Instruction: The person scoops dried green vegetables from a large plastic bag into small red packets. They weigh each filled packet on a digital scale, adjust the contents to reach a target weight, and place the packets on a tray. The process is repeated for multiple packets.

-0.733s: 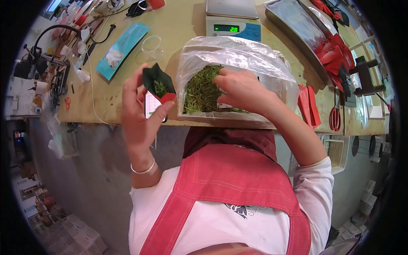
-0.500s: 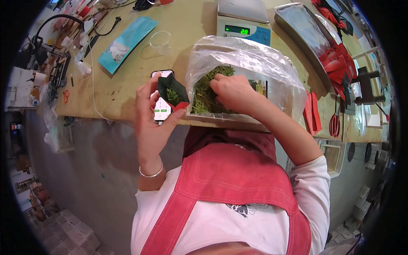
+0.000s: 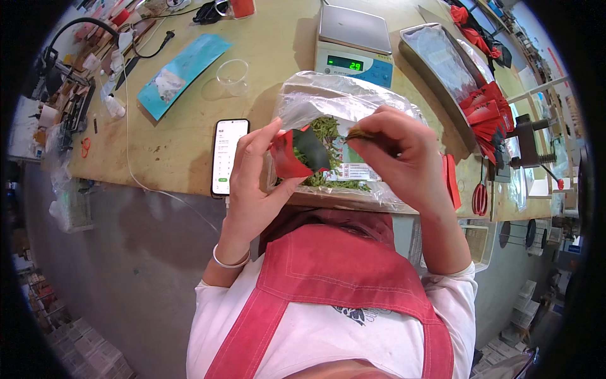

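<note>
My left hand [image 3: 249, 183] grips a small red pouch [image 3: 290, 163] with a dark lining, its mouth held apart and some green leaf inside. The pouch sits over the left part of a clear plastic bag [image 3: 344, 85] at the table's near edge. Loose dried green leaves [image 3: 325, 128] lie in that bag, around a printed label. To the right, above the bag, my right hand [image 3: 410, 158] pinches a small tuft of dried leaf [image 3: 361, 134] between thumb and fingers, apart from the pouch. A lit phone [image 3: 223, 158] lies left of my left hand.
Behind the bag stands a digital scale [image 3: 355, 38]. A clear cup [image 3: 233, 77] and a teal packet [image 3: 183, 76] are at the left. At the right are a metal tray [image 3: 435, 63], several red pouches [image 3: 486, 117] and red-handled scissors [image 3: 480, 197].
My right hand has come up out of the bag with a tuft of leaf. My left hand has moved the pouch right, away from the phone and over the bag.
</note>
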Motion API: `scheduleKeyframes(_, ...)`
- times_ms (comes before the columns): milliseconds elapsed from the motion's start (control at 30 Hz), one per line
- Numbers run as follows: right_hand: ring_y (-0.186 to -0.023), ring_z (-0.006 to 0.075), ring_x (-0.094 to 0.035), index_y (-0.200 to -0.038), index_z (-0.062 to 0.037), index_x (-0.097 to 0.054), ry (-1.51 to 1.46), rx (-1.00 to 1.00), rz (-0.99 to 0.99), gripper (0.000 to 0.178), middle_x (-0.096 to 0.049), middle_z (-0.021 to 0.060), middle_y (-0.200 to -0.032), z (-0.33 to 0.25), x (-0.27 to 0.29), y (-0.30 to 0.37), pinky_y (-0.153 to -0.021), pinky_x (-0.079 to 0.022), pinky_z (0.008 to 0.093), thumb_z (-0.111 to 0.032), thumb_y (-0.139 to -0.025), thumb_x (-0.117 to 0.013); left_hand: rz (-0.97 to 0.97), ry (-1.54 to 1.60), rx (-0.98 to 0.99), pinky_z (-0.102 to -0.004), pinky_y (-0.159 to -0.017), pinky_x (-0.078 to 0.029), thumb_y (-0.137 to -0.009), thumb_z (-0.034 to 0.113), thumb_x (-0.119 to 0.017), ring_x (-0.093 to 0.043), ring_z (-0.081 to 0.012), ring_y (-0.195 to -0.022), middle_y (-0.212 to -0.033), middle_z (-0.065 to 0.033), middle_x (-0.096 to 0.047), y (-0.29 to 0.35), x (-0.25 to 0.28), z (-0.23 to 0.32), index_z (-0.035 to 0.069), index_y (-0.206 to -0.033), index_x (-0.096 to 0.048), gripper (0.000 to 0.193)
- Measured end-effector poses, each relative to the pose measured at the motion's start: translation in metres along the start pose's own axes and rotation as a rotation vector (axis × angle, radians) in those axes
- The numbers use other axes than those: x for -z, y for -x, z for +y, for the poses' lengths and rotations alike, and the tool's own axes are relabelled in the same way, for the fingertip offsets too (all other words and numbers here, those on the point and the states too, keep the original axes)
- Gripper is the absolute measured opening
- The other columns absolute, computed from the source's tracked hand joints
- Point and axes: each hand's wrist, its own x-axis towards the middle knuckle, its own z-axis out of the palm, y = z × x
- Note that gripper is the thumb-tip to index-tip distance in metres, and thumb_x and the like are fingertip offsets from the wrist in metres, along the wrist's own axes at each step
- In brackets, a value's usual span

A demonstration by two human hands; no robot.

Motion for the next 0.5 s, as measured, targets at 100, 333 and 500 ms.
scheduleKeyframes(100, -0.068, 0.0061, -0.055, -0.1, 0.0038, -0.07, -0.233, 0.042, 0.104, 0.012, -0.06, 0.0026, -0.084, -0.017, 0.001, 0.004, -0.06, -0.044, 0.0235, 0.001, -0.09, -0.076, -0.044, -0.077, -0.019, -0.0385, -0.107, -0.05, -0.076, 0.002, -0.089, -0.061, -0.0247, -0.124, -0.135, -0.0111, -0.059, -0.002, -0.006, 0.001, 0.006, -0.153, -0.05, 0.086)
scheduleKeyframes(333, -0.066, 0.0124, -0.056, -0.108, 0.0032, -0.072, -0.071, 0.182, -0.003, 0.016, -0.062, 0.0077, -0.084, -0.016, -0.005, 0.004, -0.059, -0.045, 0.0282, 0.0, -0.093, -0.073, -0.023, -0.081, -0.015, -0.0373, -0.105, -0.051, -0.077, 0.005, -0.089, -0.062, -0.0243, -0.12, -0.132, -0.0103, -0.061, -0.009, -0.013, 0.015, 0.007, -0.153, -0.051, 0.085)
scheduleKeyframes(500, -0.072, 0.0092, -0.056, -0.111, 0.0044, -0.075, -0.09, 0.199, 0.025, 0.017, -0.063, 0.0064, -0.086, -0.014, -0.002, 0.003, -0.062, -0.043, 0.0247, 0.004, -0.095, -0.071, -0.041, -0.079, -0.019, -0.0364, -0.1, -0.053, -0.077, 0.003, -0.089, -0.062, -0.0259, -0.12, -0.133, -0.0123, -0.059, -0.009, -0.012, 0.016, 0.007, -0.152, -0.051, 0.085)
